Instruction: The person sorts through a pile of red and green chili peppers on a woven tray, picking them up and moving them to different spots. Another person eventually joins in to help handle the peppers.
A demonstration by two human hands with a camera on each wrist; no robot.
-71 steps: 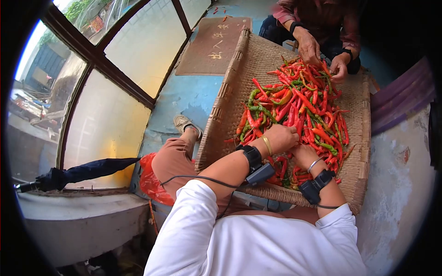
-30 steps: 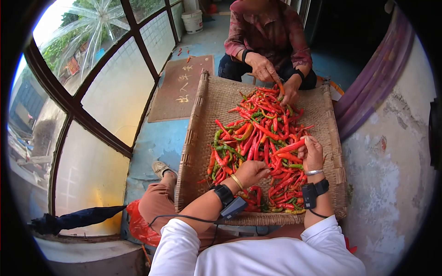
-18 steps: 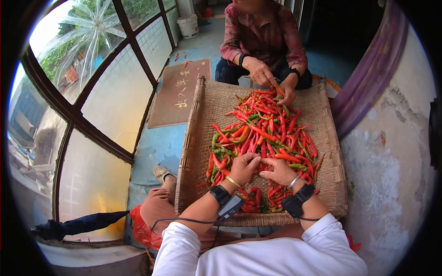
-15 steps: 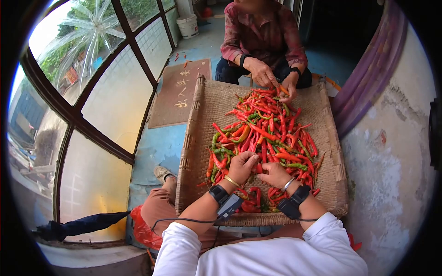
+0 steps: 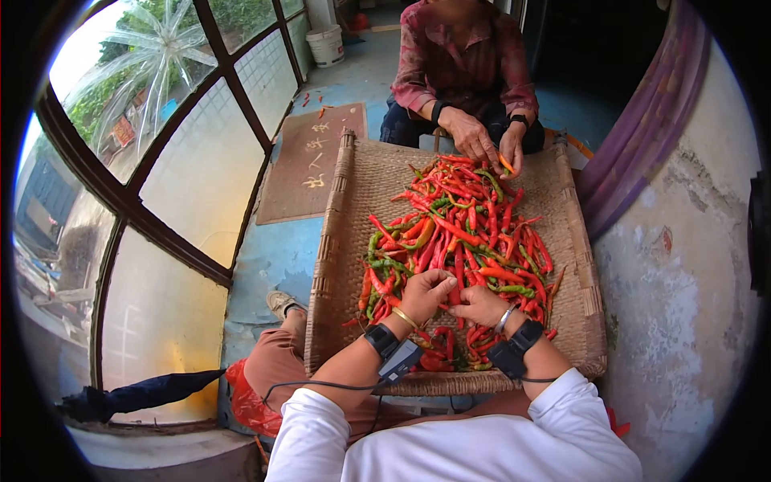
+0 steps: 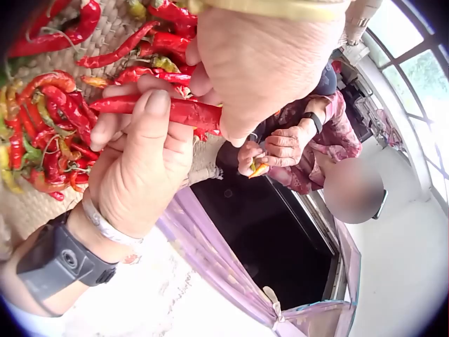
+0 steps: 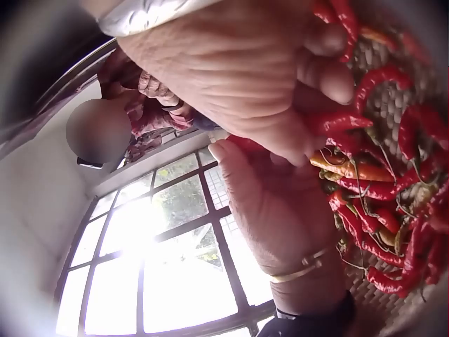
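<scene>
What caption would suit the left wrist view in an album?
Left hand and right hand share one red chili, while a person opposite holds an orange pepper.

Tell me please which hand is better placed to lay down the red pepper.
Probably the right hand: its thumb and fingers hold the red pepper mid-length; the left hand is at one end.

red chili [image 6: 195,113], glossy, slender, held over loose heap of red, green and orange chilies [image 5: 463,233] on woven tray [image 5: 575,229]

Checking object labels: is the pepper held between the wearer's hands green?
No, the pepper between left hand and right hand is red.
</scene>
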